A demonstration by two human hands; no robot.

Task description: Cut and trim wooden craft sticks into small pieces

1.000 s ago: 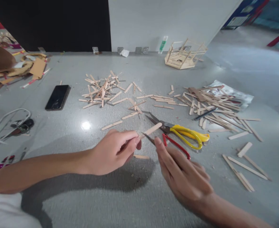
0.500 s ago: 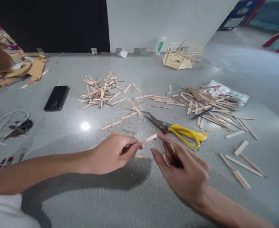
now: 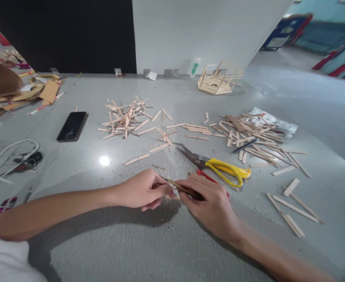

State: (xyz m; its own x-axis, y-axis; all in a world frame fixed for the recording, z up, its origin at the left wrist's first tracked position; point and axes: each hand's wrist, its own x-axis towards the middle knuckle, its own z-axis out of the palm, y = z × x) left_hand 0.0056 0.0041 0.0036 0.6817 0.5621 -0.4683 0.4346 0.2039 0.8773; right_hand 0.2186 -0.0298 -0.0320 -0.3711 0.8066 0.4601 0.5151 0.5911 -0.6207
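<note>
I saw the left grip [image 3: 151,192] pinched on a wooden stick [image 3: 174,188], mostly hidden, and the right grip [image 3: 207,201] clamped round a slim knife [image 3: 194,193], both above the tabletop [image 3: 149,250]. Yellow-handled scissors [image 3: 202,159] lay just beyond the right grip; farther, a stick heap [image 3: 126,120] beyond the left; farthest stood a stick frame [image 3: 216,88].

- Your scissors [image 3: 202,160] are yellow-handled and dark-bladed.
- Your wooden sticks [image 3: 137,159] are pale tan.
- Your phone [image 3: 72,126] is black.
- Your tabletop [image 3: 131,250] is streaky grey.
- Your sleeve [image 3: 8,260] is white.
</note>
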